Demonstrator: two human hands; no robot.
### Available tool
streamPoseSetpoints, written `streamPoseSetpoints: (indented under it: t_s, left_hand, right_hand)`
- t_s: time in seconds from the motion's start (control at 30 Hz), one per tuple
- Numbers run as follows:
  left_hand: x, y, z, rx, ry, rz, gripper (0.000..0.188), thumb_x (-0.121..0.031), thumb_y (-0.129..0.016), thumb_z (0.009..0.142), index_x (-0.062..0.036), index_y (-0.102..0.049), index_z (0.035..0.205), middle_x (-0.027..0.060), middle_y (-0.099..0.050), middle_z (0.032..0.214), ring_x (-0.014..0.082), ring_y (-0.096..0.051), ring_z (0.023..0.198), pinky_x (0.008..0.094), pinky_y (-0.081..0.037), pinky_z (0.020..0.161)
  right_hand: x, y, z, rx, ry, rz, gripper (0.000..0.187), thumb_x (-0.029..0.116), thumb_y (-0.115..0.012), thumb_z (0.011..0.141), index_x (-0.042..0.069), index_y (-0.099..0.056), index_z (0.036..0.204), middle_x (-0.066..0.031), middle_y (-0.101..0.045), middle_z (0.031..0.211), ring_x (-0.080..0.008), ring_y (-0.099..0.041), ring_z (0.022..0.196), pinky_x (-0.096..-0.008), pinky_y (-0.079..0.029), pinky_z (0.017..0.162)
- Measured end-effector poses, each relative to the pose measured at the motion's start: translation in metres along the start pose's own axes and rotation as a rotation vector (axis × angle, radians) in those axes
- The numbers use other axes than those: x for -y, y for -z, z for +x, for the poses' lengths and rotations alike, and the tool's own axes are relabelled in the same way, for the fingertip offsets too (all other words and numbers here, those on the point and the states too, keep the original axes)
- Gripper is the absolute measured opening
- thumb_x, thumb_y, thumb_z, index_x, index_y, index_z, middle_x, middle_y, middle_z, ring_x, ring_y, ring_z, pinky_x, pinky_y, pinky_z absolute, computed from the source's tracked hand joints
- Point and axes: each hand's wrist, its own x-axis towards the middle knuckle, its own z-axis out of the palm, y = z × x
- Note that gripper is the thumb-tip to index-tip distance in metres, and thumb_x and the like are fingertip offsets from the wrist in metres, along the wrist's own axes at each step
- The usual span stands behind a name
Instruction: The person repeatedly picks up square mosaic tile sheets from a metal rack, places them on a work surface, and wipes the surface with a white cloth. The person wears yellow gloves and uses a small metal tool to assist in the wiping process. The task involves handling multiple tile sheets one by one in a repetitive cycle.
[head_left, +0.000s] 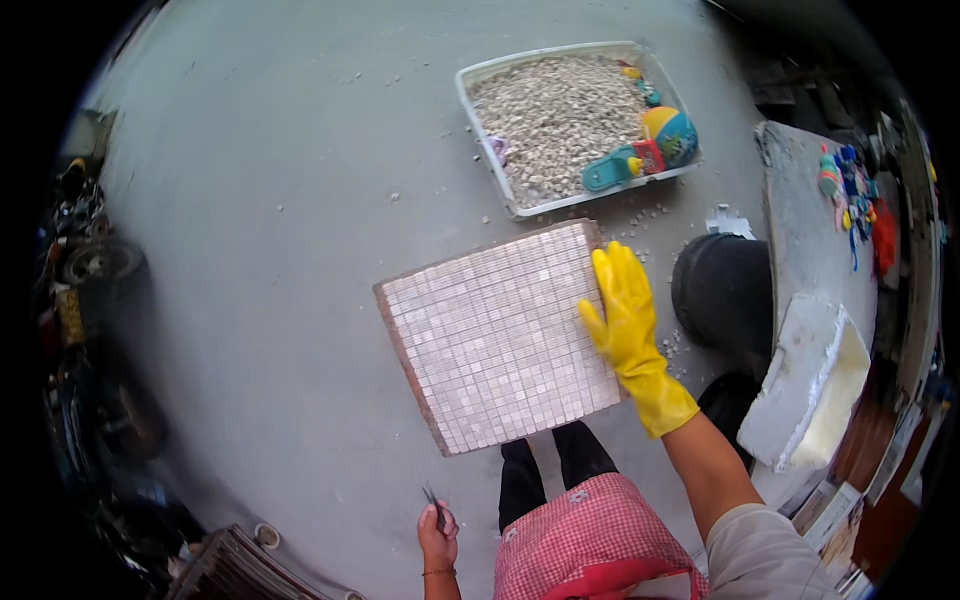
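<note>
A framed board of small pale pink and white mosaic tiles (505, 335) stands in front of me, set slightly askew, with a brown edge along its left and far sides. Along its right edge lies my right hand (630, 320) in a yellow rubber glove, fingers stretched out and thumb apart over the tiles. What supports the board from below is hidden. My bare left hand (438, 535) is low, nearer to me than the board and apart from it. Its fingers close round dark tweezers (435, 507), whose two tips point away from me.
Beyond the board, a white tub (560, 207) holds pale stone pieces, a ball and toys. Right of the board are a black bucket (715, 285), a white foam box (800, 385) and a ledge with small toys. Motorbikes (95, 265) line the left side. Loose pieces dot the grey floor.
</note>
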Motion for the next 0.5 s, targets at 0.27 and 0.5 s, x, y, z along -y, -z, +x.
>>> streamPoseSetpoints:
  t_s: [0.27,0.5]
  left_hand:
    - [-0.004,-0.042,0.049,-0.171,-0.084,-0.348,0.031,-0.031,-0.045,0.094,-0.0039,-0.052,0.106,-0.0019,-0.041,0.058,0.0057,-0.030,0.043,0.0201,-0.022,0.039]
    - [-0.001,-0.024,0.110,-0.207,-0.094,0.183,0.044,-0.034,-0.041,0.095,-0.0051,-0.042,0.128,-0.0006,-0.054,0.077,0.0071,-0.048,0.063,0.0214,-0.040,0.052]
  right_hand:
    - [0.110,-0.079,0.017,0.295,0.576,0.449,0.064,0.025,-0.070,0.071,0.007,-0.048,0.128,-0.0142,-0.044,0.134,-0.0275,-0.040,0.126,-0.0384,-0.026,0.108]
    - [0.061,-0.047,0.038,0.010,0.144,0.056,0.062,0.022,-0.067,0.074,0.001,-0.046,0.128,-0.0226,-0.045,0.130,-0.0374,-0.042,0.121,-0.0440,-0.028,0.104]
